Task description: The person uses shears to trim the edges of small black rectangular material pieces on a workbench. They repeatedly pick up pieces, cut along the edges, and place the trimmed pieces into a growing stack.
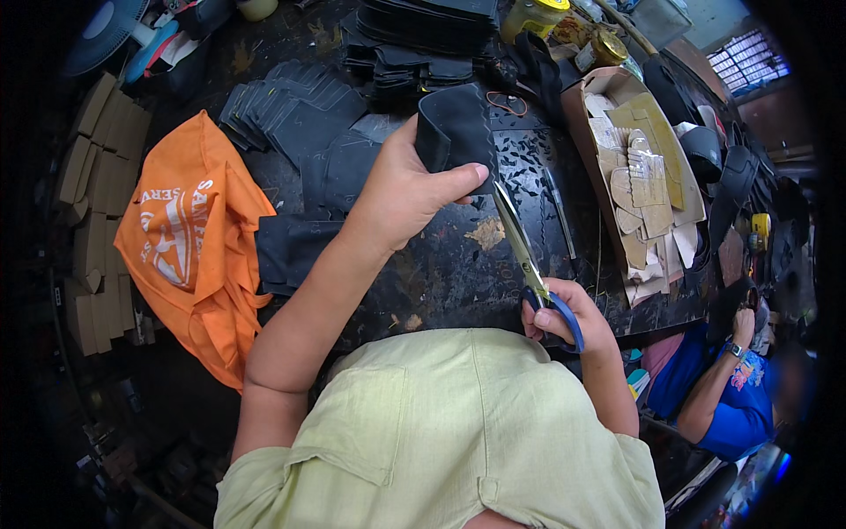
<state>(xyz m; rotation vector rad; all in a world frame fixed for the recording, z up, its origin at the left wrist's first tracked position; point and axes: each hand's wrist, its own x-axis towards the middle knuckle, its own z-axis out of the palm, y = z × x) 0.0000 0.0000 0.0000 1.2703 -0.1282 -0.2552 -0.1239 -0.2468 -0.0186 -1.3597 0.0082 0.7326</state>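
Note:
Between the thumb and fingers of my left hand (414, 189) is a black leather piece (458, 128), bent over and raised above the dark table. Its right edge shows a notched, zigzag outline. My right hand (568, 316) grips the blue handles of a pair of scissors (520, 234). The steel blades point up and away, their tips by the lower right corner of the leather, close to my left thumb. Small black clippings (524, 154) lie scattered on the table just beyond the blades.
Fanned black pieces (282, 106) and a tall black stack (423, 35) sit at the back. An orange cloth bag (198, 247) hangs over the left side. Right of the clippings are a pen (560, 212) and an open cardboard box (595, 176) of patterns. A person in blue (736, 397) sits at right.

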